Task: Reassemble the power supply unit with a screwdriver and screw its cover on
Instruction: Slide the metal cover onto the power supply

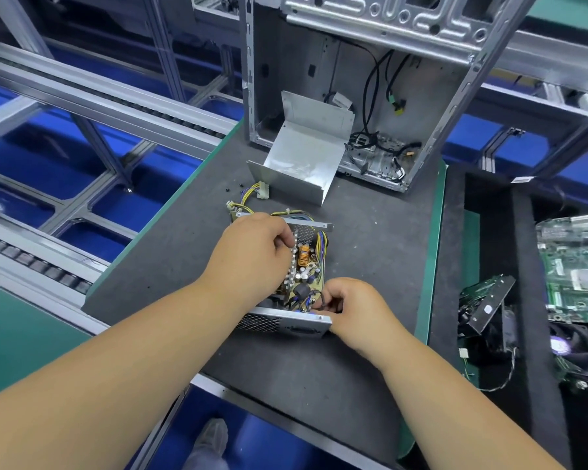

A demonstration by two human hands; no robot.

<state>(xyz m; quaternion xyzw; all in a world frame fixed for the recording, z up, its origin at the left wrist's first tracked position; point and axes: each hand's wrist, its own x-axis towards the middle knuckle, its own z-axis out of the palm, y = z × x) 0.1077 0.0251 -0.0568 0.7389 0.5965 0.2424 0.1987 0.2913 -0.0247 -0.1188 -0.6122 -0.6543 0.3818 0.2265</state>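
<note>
The open power supply unit lies on the dark mat, its circuit board with a copper coil showing. My left hand reaches into the case, fingers curled on the finned heatsink along the board. My right hand pinches black wires at the near right corner, by the perforated front wall. The unit's bent metal cover lies apart, farther back. A bundle of yellow and black cables with white plugs trails from the far end. No screwdriver is in view.
An empty computer chassis stands upright behind the cover. Small black screws lie near the cables. To the right, a tray holds a green motherboard, a black fan and other parts. A conveyor frame runs along the left.
</note>
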